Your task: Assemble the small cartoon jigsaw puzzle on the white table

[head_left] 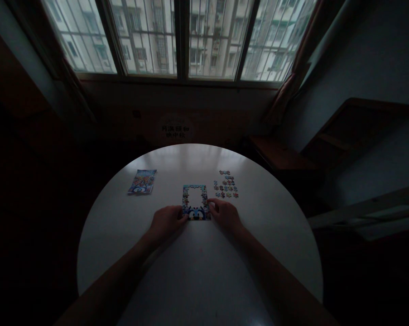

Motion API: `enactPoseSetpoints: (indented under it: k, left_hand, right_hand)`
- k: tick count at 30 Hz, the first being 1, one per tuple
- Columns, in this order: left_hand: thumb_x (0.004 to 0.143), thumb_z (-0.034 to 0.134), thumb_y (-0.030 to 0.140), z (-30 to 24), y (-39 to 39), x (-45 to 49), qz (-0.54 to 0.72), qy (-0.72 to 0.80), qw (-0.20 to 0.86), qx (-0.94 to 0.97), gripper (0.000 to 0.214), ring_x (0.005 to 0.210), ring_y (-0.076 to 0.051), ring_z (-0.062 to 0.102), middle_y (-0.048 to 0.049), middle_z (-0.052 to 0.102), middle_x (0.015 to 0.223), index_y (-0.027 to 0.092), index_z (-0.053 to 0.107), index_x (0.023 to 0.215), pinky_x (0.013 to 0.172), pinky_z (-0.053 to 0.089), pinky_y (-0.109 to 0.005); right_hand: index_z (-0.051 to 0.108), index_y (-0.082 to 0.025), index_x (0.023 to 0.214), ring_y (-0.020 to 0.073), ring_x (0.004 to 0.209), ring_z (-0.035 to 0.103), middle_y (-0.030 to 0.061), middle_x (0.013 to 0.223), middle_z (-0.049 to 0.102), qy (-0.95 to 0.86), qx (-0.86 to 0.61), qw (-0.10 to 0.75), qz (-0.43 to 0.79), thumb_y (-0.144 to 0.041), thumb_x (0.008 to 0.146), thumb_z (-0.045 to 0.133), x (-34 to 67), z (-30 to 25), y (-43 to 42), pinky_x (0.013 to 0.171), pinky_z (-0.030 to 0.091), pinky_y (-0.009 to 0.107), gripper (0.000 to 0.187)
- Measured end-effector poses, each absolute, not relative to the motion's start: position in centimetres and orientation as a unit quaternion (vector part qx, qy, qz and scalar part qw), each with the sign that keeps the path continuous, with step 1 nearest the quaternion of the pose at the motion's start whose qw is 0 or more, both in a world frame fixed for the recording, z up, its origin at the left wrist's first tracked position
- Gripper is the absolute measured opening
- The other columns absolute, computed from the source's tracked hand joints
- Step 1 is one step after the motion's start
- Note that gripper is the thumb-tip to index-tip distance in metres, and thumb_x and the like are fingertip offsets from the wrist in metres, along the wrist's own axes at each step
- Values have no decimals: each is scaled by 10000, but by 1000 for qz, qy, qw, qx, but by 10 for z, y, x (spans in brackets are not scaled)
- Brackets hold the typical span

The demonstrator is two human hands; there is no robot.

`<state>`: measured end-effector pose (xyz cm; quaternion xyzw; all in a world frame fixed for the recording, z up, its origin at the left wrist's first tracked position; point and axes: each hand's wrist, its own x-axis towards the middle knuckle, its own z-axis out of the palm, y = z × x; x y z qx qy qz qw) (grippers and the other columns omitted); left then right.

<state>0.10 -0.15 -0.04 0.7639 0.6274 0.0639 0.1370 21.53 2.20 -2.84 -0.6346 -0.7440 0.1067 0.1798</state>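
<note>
A partly assembled jigsaw puzzle (pixel 196 213) lies flat on the round white table, its border joined around an open middle. Blue and dark cartoon shapes fill its near edge. My left hand (pixel 167 219) grips the lower left edge, fingers curled and thumb against the side. On the opposite side, my right hand (pixel 225 214) has its thumb and fingers closed at the right edge. Loose puzzle pieces (pixel 228 183) are spread in rough rows beyond my right hand. The picture is dark, so fine details of the fingertips are hard to make out.
A colourful printed picture sheet (pixel 142 182) lies at the left of the white table (pixel 129 244). Behind the table are a barred window (pixel 184 40) and a low wooden surface (pixel 282 154) at the right.
</note>
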Motion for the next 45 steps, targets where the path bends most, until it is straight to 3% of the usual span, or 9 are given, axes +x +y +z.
enactPoseSetpoints:
  k: [45]
  left_hand:
    - [823,508,430,-2,-1,1,81,627,136,763,274,578,-139,536,-18,645,687,203,608,709,519,230,-236]
  right_hand:
    - [677,-251,1080,163,706,634,37,834,720,-742,-632,197,105,-290,852,472,215,-31,22,686,414,247,309]
